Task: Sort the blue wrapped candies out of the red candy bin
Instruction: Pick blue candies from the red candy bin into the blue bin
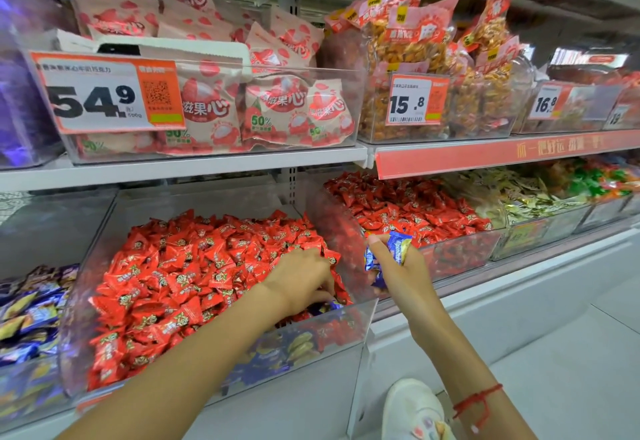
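Head view: the left hand (300,280) reaches into the clear red candy bin (360,321) on the lower shelf, palm down over the heap of red candies (194,266). Its fingers curl downward at the front right corner of the bin and their tips are hidden behind the hand, so whether they actually pinch the blue wrapped candy (329,306) showing just beneath them cannot be told. More blue wrappers (273,356) show blurred through the bin's front wall, low down under the red ones.

The right hand (398,266) is raised just right of the bin, outside it, fingers closed around several blue wrapped candies (398,247); one sticks up above the thumb, others poke out on the palm side, and their count is unclear. A red string bracelet (476,401) circles that wrist.

At the left edge a neighbouring bin of blue candies (31,315) is cut off by the frame. A white shoe (412,412) is partly cropped at the bottom.
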A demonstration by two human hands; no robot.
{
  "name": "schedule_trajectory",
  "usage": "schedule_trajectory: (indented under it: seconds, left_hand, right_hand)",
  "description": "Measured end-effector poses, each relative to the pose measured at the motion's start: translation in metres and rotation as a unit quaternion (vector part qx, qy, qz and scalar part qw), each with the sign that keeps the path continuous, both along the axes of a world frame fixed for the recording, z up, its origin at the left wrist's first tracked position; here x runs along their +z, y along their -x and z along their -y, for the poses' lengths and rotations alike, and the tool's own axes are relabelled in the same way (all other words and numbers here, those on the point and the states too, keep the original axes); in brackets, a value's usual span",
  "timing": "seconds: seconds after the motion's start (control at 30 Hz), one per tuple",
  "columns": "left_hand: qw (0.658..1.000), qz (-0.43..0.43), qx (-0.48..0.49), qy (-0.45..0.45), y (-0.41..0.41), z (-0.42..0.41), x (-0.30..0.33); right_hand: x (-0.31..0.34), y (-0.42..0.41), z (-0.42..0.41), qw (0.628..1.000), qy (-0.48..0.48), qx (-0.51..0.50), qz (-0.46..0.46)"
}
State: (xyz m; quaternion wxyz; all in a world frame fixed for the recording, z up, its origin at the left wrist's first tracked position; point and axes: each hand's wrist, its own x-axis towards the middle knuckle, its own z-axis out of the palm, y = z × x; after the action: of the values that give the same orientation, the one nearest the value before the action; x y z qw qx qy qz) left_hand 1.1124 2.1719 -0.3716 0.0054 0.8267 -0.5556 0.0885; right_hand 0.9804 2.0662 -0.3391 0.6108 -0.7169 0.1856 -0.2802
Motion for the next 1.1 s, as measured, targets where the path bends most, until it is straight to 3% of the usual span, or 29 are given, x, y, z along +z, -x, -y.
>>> schedule_trajectory:
  seconds: [0.07, 0.17, 0.3, 0.5, 0.6, 0.7, 0.8, 0.9, 1.03, 1.1]
  left_hand:
    - [0.996, -0.034, 0.036, 0.078, -0.005, -0.017, 0.005]
    - [0.986, -0.083, 0.084, 0.116, -0.009, -0.04, 0.01]
    - [0.988, -0.134, 0.043, 0.065, 0.0, -0.041, 0.007]
    - [0.997, -0.017, 0.046, -0.06, -0.004, -0.001, -0.006]
    - [0.998, -0.004, 0.051, -0.045, -0.007, 0.008, -0.005]
    - [0.992, -0.104, 0.064, 0.024, -0.016, -0.007, -0.002]
    - [0.961, -0.234, 0.05, 0.141, -0.013, -0.033, 0.013]
    - [0.905, -0.342, 0.069, 0.244, 0.009, -0.056, 0.035]
    - [0.831, -0.399, 0.113, 0.371, 0.043, -0.086, 0.054]
    - [0.813, -0.392, 0.117, 0.413, 0.057, -0.105, 0.057]
  right_hand:
    - [0.003, 0.002, -0.002, 1.0, -0.002, 0.005, -0.002]
    - [0.007, 0.003, -0.008, 1.0, -0.007, 0.012, 0.005]
    - [0.012, 0.004, -0.016, 1.0, -0.019, 0.014, 0.011]
    - [0.01, 0.005, -0.016, 1.0, -0.014, 0.017, 0.009]
    - [0.007, 0.007, -0.012, 1.0, -0.002, 0.011, -0.003]
    - [0.007, 0.008, -0.009, 1.0, -0.022, 0.014, -0.015]
    - [0.008, 0.008, -0.01, 0.998, -0.059, 0.026, -0.022]
    - [0.01, 0.007, -0.017, 0.995, -0.068, 0.057, -0.035]
    - [0.013, 0.006, -0.037, 0.988, -0.047, 0.138, -0.054]
    - [0.016, 0.005, -0.054, 0.979, -0.039, 0.193, -0.052]
